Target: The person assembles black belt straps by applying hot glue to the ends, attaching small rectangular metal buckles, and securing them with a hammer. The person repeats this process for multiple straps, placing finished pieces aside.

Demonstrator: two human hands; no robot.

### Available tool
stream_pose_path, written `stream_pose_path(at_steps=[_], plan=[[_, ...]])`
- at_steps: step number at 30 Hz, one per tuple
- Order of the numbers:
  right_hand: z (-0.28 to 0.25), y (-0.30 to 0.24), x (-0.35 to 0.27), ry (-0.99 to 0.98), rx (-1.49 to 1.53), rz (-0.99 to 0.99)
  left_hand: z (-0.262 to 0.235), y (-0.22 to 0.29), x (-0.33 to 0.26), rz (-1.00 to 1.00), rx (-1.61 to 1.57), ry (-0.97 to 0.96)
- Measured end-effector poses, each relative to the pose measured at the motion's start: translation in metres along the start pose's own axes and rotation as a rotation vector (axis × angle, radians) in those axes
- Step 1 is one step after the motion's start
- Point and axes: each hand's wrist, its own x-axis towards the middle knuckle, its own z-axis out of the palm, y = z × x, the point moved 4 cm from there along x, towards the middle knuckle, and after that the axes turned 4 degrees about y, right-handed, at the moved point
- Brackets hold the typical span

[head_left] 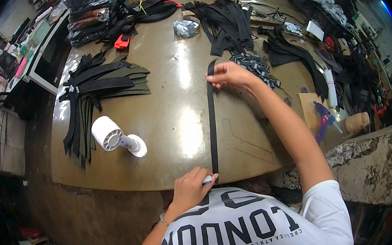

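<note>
A narrow black strap (212, 121) runs nearly straight from the table's front edge toward the middle. My right hand (231, 75) is closed in a pinch on its far end, and a short tip bends up above the fingers. At the table's near edge, my left hand (190, 187) is closed at the strap's near end. A small pale thing (206, 180) shows at the left fingers; its kind is unclear. Beyond my right hand lies a heap of small dark pieces with pale labels (253, 66).
A white handheld fan (134, 145) stands on the table (166, 111) at left. Bundled black and olive straps (107, 81) lie behind it. More black straps (224, 20) and a clear bag of small grey pieces (187, 28) are farther back. A tape roll (357, 122) sits at right.
</note>
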Motion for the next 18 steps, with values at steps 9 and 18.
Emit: stream_pose_path(at_steps=[9, 18], plan=[[0.017, 0.001, 0.029, 0.537, -0.534, -0.322, -0.003, 0.002, -0.008, 0.18, 0.027, 0.023], [0.03, -0.001, 0.027, 0.684, -0.613, -0.319, -0.007, -0.002, -0.011, 0.303, -0.076, -0.051]])
